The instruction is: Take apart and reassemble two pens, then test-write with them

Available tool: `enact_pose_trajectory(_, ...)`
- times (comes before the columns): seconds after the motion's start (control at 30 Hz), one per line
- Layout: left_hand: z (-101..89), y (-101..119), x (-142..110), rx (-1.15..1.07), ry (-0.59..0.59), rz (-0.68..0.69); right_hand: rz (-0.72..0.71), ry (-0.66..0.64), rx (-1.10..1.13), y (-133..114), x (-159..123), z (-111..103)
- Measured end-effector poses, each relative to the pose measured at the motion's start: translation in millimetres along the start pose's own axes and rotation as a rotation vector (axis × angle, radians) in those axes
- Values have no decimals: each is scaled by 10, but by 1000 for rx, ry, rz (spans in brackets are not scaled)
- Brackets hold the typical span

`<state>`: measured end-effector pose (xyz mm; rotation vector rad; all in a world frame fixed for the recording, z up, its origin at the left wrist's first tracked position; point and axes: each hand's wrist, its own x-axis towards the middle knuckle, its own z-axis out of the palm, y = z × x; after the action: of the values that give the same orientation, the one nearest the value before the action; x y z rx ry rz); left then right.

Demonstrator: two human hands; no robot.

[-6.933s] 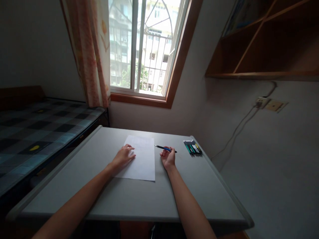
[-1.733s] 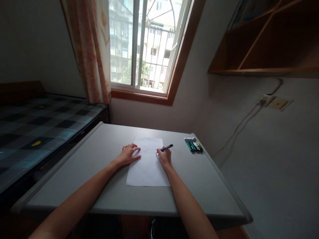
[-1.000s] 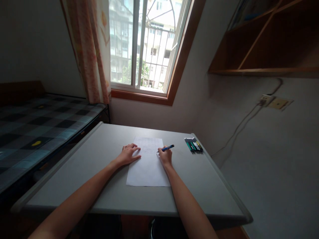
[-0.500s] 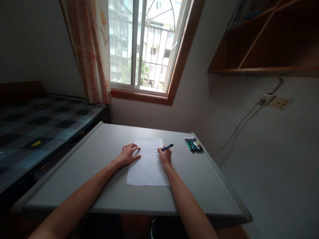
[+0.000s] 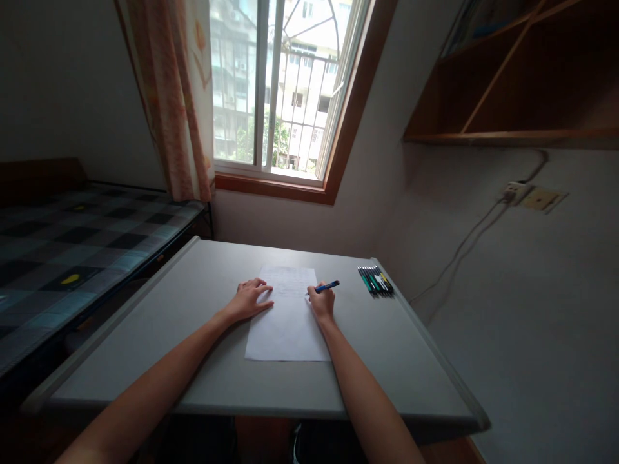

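A white sheet of paper lies on the pale table, with faint lines of writing across its upper part. My left hand rests with spread fingers on the sheet's left edge. At the right edge, my right hand grips a blue and black pen. The pen slants, its tip down at the paper beside the written lines and its back end pointing up to the right. The writing is too small to read.
Several pens lie in a row near the table's far right corner. Left of the table stands a bed with a checked mattress. A wooden shelf hangs on the right wall above a socket with cables.
Earlier, the pen was held off the paper's right side. Since then the sheet has shifted right and the pen tip has come down onto it. Lately only small pen movements show.
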<state>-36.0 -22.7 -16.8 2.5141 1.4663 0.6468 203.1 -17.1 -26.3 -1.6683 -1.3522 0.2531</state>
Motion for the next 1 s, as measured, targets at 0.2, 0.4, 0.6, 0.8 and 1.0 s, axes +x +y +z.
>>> enact_pose_trajectory(0.2, -13, 11, -3, -4, -6, -2, -16, -8, -13, 8, 0, 5)
enact_pose_trajectory(0.4, -7, 17, 0, -4, -1, -6, -16, -24, -42, -20, -9, -7)
enact_pose_trajectory(0.6, -7, 14, 0, -9, 2, -2, -28, 23, -86, -58, -11, -21)
enact_pose_trajectory(0.8, -9, 10, 2, -7, -4, -5, 13, -51, 112, -92, -34, -50)
enact_pose_trajectory(1.0, 12, -4, 6, 0, 3, 11, -50, -133, 172, -119, -57, -53)
